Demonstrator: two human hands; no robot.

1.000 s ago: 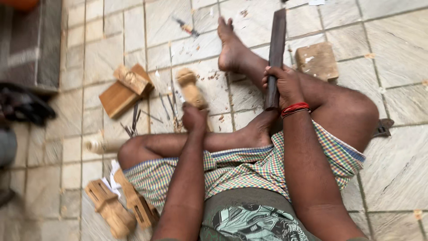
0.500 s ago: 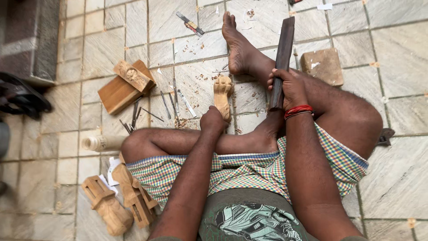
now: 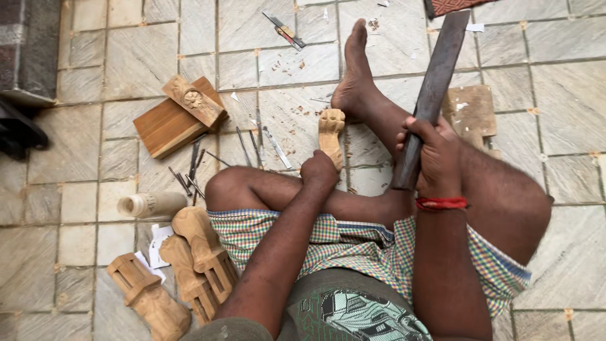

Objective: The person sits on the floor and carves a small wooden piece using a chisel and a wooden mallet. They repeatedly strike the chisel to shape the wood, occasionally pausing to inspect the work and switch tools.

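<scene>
My left hand (image 3: 319,172) pinches a carved wooden leg (image 3: 331,134), stiff and light; my right hand (image 3: 429,155) clenches a heavy flat iron bar (image 3: 432,95) low down.

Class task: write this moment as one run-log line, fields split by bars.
left hand: grips carved wooden piece | right hand: grips long dark metal bar, raised | chisels: on tiled floor | carved legs: beside left thigh

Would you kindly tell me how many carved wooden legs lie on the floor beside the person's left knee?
3: one nearest the knee, one just left of it, one farthest left. Their lower ends run off frame.
</scene>
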